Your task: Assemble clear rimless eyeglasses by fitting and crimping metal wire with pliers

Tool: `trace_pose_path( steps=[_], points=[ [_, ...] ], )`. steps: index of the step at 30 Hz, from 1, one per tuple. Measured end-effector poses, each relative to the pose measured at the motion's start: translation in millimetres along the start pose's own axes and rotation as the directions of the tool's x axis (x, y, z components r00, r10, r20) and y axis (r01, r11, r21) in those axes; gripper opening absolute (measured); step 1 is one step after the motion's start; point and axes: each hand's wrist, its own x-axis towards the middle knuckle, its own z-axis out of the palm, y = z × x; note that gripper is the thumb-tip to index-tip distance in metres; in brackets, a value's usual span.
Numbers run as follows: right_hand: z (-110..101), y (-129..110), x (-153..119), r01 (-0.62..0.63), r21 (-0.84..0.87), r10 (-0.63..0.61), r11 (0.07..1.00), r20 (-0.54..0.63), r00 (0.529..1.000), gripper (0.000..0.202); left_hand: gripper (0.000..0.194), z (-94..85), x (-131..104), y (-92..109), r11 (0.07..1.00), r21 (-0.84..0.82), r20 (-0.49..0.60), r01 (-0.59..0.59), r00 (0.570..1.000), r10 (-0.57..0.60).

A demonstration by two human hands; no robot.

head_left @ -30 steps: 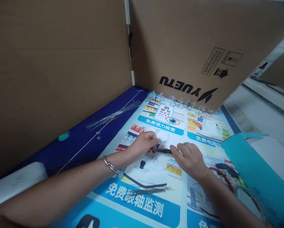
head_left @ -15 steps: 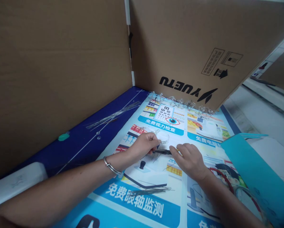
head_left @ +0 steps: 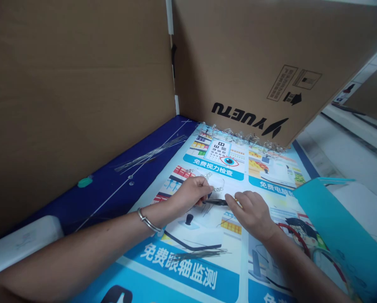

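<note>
Moved: almost nothing | right hand [head_left: 251, 212] grips pliers [head_left: 217, 202]; left hand [head_left: 194, 191] pinched closed at their tip, contents unclear | wires [head_left: 204, 253] nearer; clear beads [head_left: 251, 138] line cardboard panel [head_left: 239, 54] behind

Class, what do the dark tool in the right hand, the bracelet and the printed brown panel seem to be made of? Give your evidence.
Dark tool: probably metal, fairly dull, from its slim, dark nose; its handle is mostly hidden. Bracelet: likely polished metal, silvery with bright highlights. Brown panel: matte, apparently cardboard, given its carton printing.
</note>
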Motion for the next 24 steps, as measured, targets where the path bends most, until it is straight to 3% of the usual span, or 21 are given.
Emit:
trace_pose_path(
  steps=[17,24],
  points=[
    [-1.0,-1.1,-0.1,-0.017,0.009,0.017,1.0,0.043,0.999,0.026,0.026,-0.6,-3.3,7.7,0.997,0.052,-0.026,-0.051,0.998,0.053],
    [-2.1,-2.7,0.2,-0.036,0.032,0.034,0.999,0.062,0.997,0.024,0.023,-2.8,-5.3,13.2,0.974,0.159,0.011,-0.162,0.987,0.162]
  ],
)
